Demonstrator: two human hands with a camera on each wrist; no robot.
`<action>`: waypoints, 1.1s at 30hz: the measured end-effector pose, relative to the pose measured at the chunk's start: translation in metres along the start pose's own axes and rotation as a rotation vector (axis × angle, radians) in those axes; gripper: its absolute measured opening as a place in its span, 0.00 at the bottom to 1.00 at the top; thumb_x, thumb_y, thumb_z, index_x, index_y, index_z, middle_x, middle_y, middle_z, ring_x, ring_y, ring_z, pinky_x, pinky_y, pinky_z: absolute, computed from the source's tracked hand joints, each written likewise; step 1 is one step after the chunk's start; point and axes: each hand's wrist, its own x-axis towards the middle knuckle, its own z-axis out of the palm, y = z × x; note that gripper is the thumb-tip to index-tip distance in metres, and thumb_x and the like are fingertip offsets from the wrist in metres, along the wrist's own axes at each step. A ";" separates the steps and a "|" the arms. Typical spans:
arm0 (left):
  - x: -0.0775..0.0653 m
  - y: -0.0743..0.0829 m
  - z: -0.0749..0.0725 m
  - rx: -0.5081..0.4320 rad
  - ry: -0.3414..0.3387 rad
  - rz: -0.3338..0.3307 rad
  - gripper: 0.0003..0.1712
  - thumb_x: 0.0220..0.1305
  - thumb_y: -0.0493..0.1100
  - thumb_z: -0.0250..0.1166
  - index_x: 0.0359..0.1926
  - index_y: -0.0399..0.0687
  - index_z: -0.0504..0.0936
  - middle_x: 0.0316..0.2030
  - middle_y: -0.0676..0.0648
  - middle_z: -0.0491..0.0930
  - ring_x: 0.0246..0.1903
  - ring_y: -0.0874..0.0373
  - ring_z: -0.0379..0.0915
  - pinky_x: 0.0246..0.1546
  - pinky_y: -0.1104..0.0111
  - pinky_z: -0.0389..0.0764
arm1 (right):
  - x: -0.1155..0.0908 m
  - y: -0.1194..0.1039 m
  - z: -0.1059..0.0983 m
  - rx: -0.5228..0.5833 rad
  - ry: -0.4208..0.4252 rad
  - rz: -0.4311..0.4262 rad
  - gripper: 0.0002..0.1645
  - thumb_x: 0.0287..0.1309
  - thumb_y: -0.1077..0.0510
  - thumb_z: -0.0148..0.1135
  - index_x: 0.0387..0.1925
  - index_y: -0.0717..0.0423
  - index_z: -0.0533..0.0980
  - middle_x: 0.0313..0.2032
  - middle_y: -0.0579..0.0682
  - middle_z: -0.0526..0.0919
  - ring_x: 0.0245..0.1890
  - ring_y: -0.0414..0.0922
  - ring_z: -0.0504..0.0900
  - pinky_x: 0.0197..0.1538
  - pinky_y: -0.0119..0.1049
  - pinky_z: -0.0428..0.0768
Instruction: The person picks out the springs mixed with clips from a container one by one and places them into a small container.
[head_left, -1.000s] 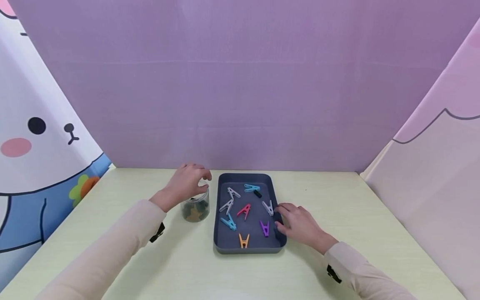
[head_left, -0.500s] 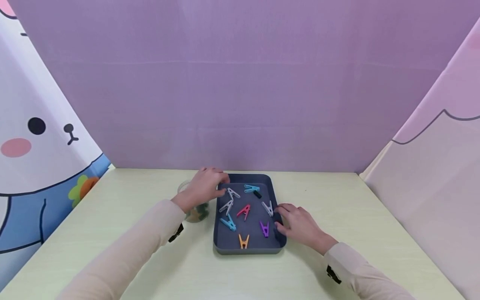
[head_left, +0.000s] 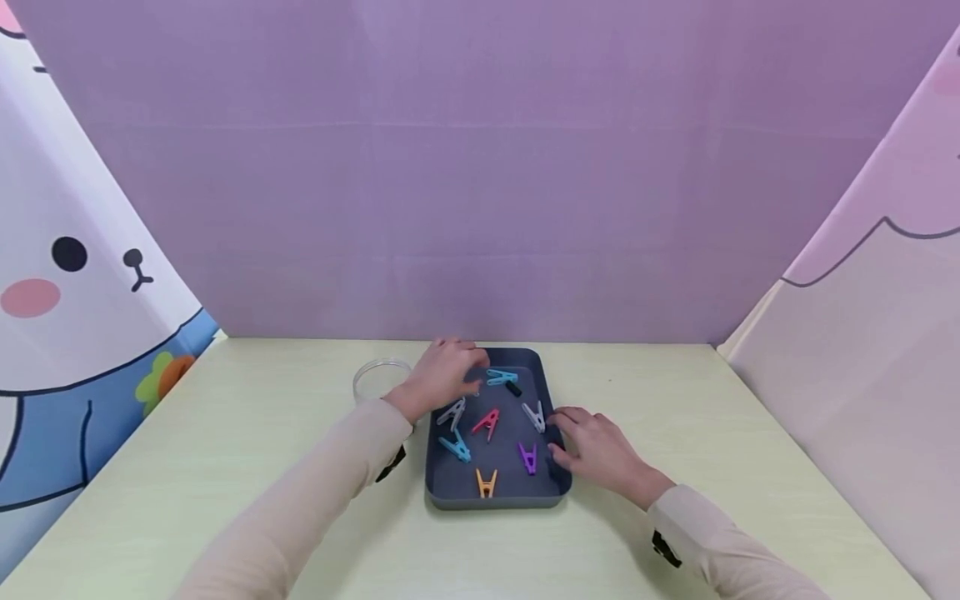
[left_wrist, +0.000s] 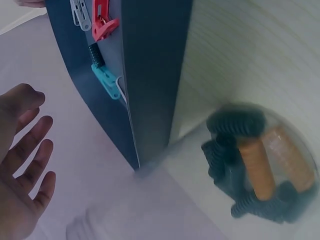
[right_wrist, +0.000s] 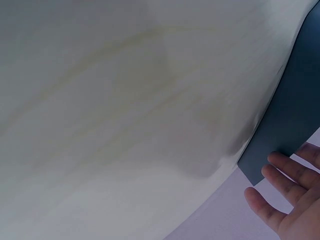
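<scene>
In the head view my left hand [head_left: 444,379] hovers over the far left part of a dark grey tray [head_left: 517,502]. Its fingers are apart, holding nothing, also in the left wrist view. A grey clothespin [head_left: 452,413] lies just below that hand; another near it is mostly hidden. Several more lie in the tray: a red clothespin [head_left: 487,423], a purple clothespin [head_left: 528,459], an orange clothespin [head_left: 486,483] and a blue clothespin [head_left: 501,377] beside a small black ribbed piece [head_left: 513,389]. My right hand [head_left: 600,450] rests its extended fingertips at the tray's right rim.
A clear round jar [head_left: 366,386] stands left of the tray, partly behind my left forearm. Inside it the left wrist view shows dark green ribbed pieces [left_wrist: 235,122] and orange cylinders [left_wrist: 257,170]. A purple cloth backdrop [head_left: 480,167] closes the table's far side.
My left hand has moved right, from above the jar to over the tray's far left part, uncovering the jar's rim. My right hand stays at the tray's right rim.
</scene>
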 end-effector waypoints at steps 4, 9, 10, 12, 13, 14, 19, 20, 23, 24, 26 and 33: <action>0.007 0.006 0.006 0.008 0.010 0.013 0.16 0.53 0.48 0.66 0.44 0.55 0.80 0.43 0.53 0.79 0.45 0.54 0.70 0.46 0.60 0.68 | 0.000 0.000 0.000 0.003 0.003 0.001 0.22 0.51 0.47 0.61 0.46 0.55 0.76 0.49 0.53 0.79 0.50 0.48 0.77 0.43 0.45 0.77; 0.014 0.013 0.012 0.011 0.017 0.025 0.15 0.54 0.47 0.65 0.45 0.55 0.80 0.44 0.53 0.79 0.46 0.54 0.69 0.49 0.57 0.68 | 0.000 0.000 0.001 0.004 0.000 0.007 0.23 0.51 0.47 0.61 0.46 0.55 0.76 0.49 0.53 0.79 0.50 0.48 0.77 0.43 0.45 0.77; 0.015 0.015 0.012 0.007 0.015 0.024 0.15 0.54 0.47 0.65 0.45 0.55 0.80 0.45 0.53 0.79 0.46 0.54 0.69 0.50 0.57 0.68 | 0.000 0.000 0.001 0.004 0.001 0.006 0.22 0.51 0.47 0.61 0.46 0.55 0.76 0.49 0.53 0.79 0.50 0.48 0.77 0.43 0.45 0.77; 0.018 0.018 0.013 0.013 0.008 0.021 0.14 0.55 0.48 0.64 0.45 0.56 0.80 0.45 0.53 0.78 0.46 0.55 0.69 0.50 0.57 0.68 | 0.000 0.000 0.001 0.005 0.007 0.002 0.22 0.50 0.48 0.61 0.46 0.55 0.76 0.48 0.53 0.79 0.49 0.48 0.77 0.43 0.45 0.77; 0.020 0.019 0.014 0.017 0.008 0.018 0.14 0.56 0.48 0.64 0.45 0.57 0.79 0.45 0.54 0.78 0.46 0.55 0.69 0.51 0.57 0.68 | 0.000 0.000 0.001 0.004 0.010 -0.001 0.22 0.50 0.48 0.61 0.45 0.55 0.76 0.48 0.53 0.79 0.49 0.48 0.77 0.43 0.45 0.77; 0.021 0.020 0.014 0.020 0.005 0.017 0.14 0.56 0.48 0.63 0.45 0.57 0.80 0.45 0.54 0.78 0.47 0.55 0.69 0.51 0.57 0.68 | 0.000 0.000 0.001 0.003 0.014 -0.004 0.22 0.50 0.48 0.61 0.45 0.55 0.76 0.48 0.53 0.79 0.49 0.48 0.77 0.42 0.45 0.77; 0.030 0.026 0.017 0.041 -0.008 0.001 0.14 0.57 0.50 0.63 0.45 0.59 0.79 0.45 0.55 0.78 0.48 0.56 0.70 0.53 0.57 0.68 | 0.000 0.000 0.001 -0.004 0.019 -0.014 0.22 0.50 0.48 0.61 0.45 0.55 0.76 0.48 0.53 0.79 0.49 0.47 0.78 0.42 0.46 0.78; 0.031 0.027 0.018 0.042 -0.011 -0.002 0.14 0.57 0.51 0.62 0.46 0.59 0.79 0.45 0.55 0.78 0.48 0.56 0.70 0.53 0.57 0.68 | 0.000 0.000 0.001 -0.005 0.019 -0.016 0.22 0.50 0.48 0.61 0.45 0.55 0.76 0.48 0.53 0.79 0.49 0.47 0.78 0.42 0.45 0.78; 0.036 0.030 0.019 0.049 -0.015 -0.009 0.15 0.57 0.51 0.62 0.47 0.59 0.79 0.46 0.55 0.78 0.49 0.56 0.70 0.54 0.58 0.68 | 0.000 0.000 0.001 -0.011 0.028 -0.023 0.22 0.50 0.48 0.62 0.45 0.56 0.76 0.47 0.53 0.79 0.48 0.47 0.78 0.42 0.45 0.77; 0.037 0.031 0.020 0.053 -0.015 -0.010 0.15 0.57 0.51 0.62 0.47 0.60 0.78 0.47 0.55 0.78 0.49 0.56 0.70 0.54 0.58 0.68 | -0.001 0.000 0.002 -0.013 0.033 -0.025 0.22 0.49 0.48 0.62 0.45 0.56 0.76 0.47 0.53 0.79 0.48 0.47 0.78 0.41 0.44 0.77; 0.040 0.033 0.021 0.059 -0.020 -0.012 0.16 0.57 0.51 0.63 0.47 0.60 0.78 0.47 0.55 0.78 0.50 0.56 0.69 0.54 0.58 0.68 | -0.001 0.000 0.002 -0.016 0.040 -0.026 0.22 0.49 0.48 0.63 0.44 0.56 0.76 0.47 0.53 0.80 0.48 0.47 0.78 0.41 0.44 0.77; 0.048 0.039 0.026 0.059 -0.061 -0.051 0.16 0.57 0.51 0.63 0.48 0.60 0.78 0.49 0.55 0.77 0.52 0.56 0.68 0.55 0.57 0.67 | -0.002 -0.001 0.001 -0.018 0.047 -0.033 0.22 0.48 0.48 0.63 0.44 0.56 0.77 0.46 0.52 0.80 0.47 0.46 0.78 0.40 0.44 0.78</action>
